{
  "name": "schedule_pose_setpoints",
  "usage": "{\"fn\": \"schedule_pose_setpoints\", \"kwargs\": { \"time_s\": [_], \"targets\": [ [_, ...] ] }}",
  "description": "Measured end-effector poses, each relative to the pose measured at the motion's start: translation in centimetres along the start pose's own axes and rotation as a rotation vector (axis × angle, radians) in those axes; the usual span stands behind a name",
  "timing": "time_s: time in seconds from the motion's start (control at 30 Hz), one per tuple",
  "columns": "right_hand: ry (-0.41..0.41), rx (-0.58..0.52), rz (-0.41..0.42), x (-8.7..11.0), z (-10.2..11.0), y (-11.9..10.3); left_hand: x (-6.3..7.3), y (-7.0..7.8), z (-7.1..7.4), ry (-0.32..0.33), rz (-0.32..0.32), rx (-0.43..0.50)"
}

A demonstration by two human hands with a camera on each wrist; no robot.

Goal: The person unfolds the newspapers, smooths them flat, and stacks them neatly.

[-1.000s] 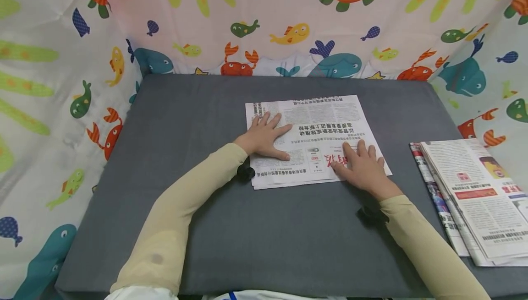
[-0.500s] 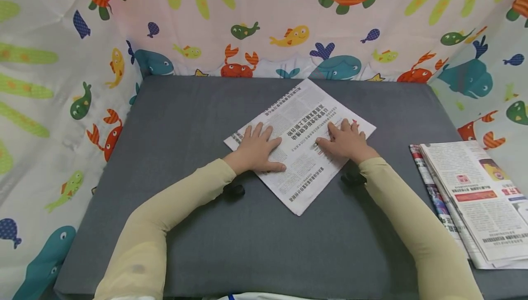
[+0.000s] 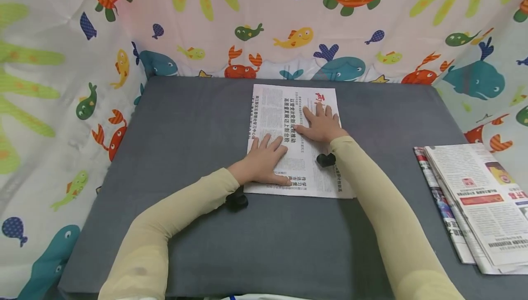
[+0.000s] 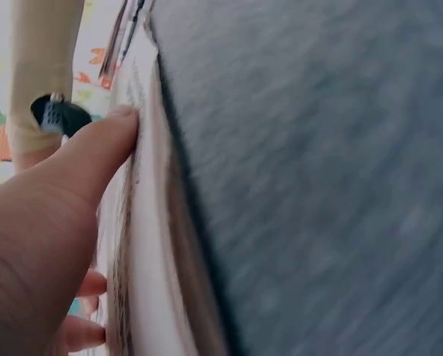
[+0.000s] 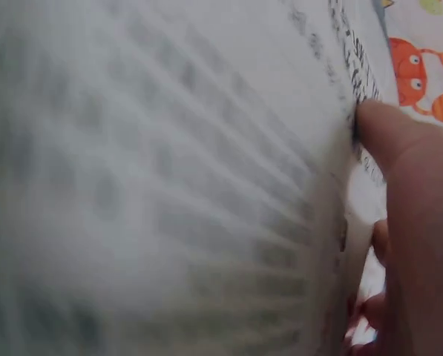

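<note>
- The newspaper (image 3: 299, 151) is touched by a spread left hand (image 3: 261, 161) at eight o'clock, a spread right hand (image 3: 321, 125) at two.
- It could be creased by uneven pressure.

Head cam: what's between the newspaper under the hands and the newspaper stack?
In the head view, the right sleeve overlaps the newspaper and part of the gap; the rest, up to the newspaper stack, is bare grey tabletop.

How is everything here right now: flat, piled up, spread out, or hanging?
newspaper: lying flat, several layers thick
left hand: fingers spread, resting on the newspaper
right hand: fingers spread, resting on the newspaper
newspaper pile: stacked, edges not lined up
sea-animal cloth: hanging, a little wrinkled
</note>
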State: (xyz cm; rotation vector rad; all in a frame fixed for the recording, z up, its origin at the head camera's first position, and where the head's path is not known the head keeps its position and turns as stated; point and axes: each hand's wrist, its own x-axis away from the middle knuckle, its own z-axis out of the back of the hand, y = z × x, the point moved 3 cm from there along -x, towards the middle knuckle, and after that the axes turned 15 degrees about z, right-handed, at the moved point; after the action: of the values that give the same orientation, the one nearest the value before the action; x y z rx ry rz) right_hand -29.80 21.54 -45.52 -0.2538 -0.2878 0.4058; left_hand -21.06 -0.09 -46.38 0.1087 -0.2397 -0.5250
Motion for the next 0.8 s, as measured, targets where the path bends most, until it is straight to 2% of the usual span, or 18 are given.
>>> {"fn": "schedule_pose_setpoints", "kwargs": {
  "time_s": [0.2,0.5,0.67,0.8],
  "targets": [
    [0.034,0.023,0.025,-0.5,0.0,0.1,0.0,0.6,-0.1,-0.026,0.032,0.018],
    [0.058,0.006,0.039,-1.0,-0.5,0.1,0.3,0.6,-0.1,-0.046,0.07,0.02],
    [0.097,-0.006,0.079,-0.4,-0.6,0.2,0.3,0.6,0.0,-0.054,0.076,0.03],
    [0.104,-0.022,0.118,1.1,-0.2,0.4,0.2,0.5,-0.1,-0.048,0.079,0.033]
  ]
}}
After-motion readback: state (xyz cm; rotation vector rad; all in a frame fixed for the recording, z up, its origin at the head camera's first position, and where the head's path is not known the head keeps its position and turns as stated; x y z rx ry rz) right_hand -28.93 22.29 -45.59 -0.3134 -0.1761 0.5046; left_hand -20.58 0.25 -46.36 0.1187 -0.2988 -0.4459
